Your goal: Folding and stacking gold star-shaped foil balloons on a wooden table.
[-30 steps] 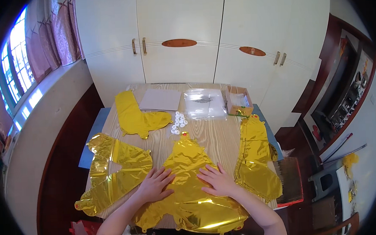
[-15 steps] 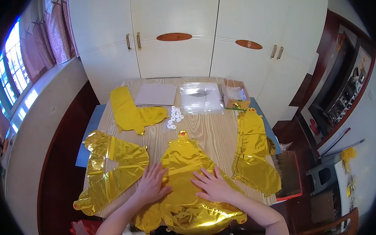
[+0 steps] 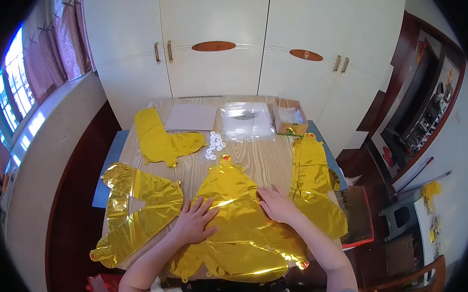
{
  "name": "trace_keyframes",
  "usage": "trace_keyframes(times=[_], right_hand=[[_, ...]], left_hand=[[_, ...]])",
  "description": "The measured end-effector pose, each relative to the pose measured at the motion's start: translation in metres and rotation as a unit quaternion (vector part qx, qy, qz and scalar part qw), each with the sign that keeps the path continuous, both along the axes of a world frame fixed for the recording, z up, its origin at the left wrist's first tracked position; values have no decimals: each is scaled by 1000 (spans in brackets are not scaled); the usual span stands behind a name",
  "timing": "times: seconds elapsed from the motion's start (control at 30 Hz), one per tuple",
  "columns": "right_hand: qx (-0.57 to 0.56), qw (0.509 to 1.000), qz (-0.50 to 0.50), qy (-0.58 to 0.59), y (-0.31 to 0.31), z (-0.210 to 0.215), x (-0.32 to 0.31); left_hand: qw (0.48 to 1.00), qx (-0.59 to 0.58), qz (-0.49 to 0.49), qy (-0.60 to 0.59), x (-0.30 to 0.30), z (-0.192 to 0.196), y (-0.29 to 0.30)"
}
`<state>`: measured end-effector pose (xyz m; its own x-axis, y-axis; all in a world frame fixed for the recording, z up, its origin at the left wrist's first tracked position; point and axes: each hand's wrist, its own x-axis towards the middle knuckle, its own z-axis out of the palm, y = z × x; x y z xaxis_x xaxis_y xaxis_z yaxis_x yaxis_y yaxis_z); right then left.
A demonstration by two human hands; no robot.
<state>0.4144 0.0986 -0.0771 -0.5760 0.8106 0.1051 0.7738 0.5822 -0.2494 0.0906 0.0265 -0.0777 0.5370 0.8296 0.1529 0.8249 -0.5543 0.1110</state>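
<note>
A large flat gold foil balloon [image 3: 237, 214] is spread on the table in front of me, its narrow tip with a red spot pointing away. My left hand [image 3: 193, 222] lies flat on its left edge with the fingers apart. On its right edge rests my right hand [image 3: 277, 204], palm down, fingers stretched out. To the left lies a gold foil balloon with a hole [image 3: 139, 212]; to the right is a folded gold foil balloon [image 3: 316, 186]. A third gold foil balloon [image 3: 165, 139], bent in shape, lies at the far left.
Small white rolls [image 3: 214, 146] sit in a cluster past the balloon tip. Behind them lie a grey-white stack of sheets [image 3: 192, 118], clear plastic bags [image 3: 247, 121] and an open cardboard box [image 3: 290, 116]. A white cabinet [image 3: 214, 73] stands behind the table.
The central balloon has moved away from me and lies flatter, its near edge now on the table. My right hand has slid outward and farther; my left stays on its left side.
</note>
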Motion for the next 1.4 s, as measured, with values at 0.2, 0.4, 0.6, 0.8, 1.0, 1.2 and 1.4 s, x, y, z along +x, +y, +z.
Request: trace_keyframes(times=[0.2, 0.4, 0.6, 0.8, 1.0, 1.2, 1.4], right_hand=[[0, 1000, -13, -25, 16, -6, -7], [-28, 999, -26, 30, 16, -13, -12], [-23, 997, -24, 63, 14, -14, -9], [-4, 996, -25, 84, 13, -15, -10], [69, 997, -30, 33, 35, -12, -20], [5, 985, -19, 170, 95, -3, -108], [123, 983, -111, 80, 160, -20, -190]], left_hand=[[1000, 8, 15, 4, -1, 3, 10], [1000, 1, -2, 6, -5, 8, -8], [1000, -5, -29, 9, 3, 8, -20], [1000, 1, 0, 16, 5, 5, -8], [1000, 1, -14, -4, 5, 2, 9], [999, 15, -26, -12, 11, 2, 14], [1000, 23, -20, -6, 5, 0, 13]])
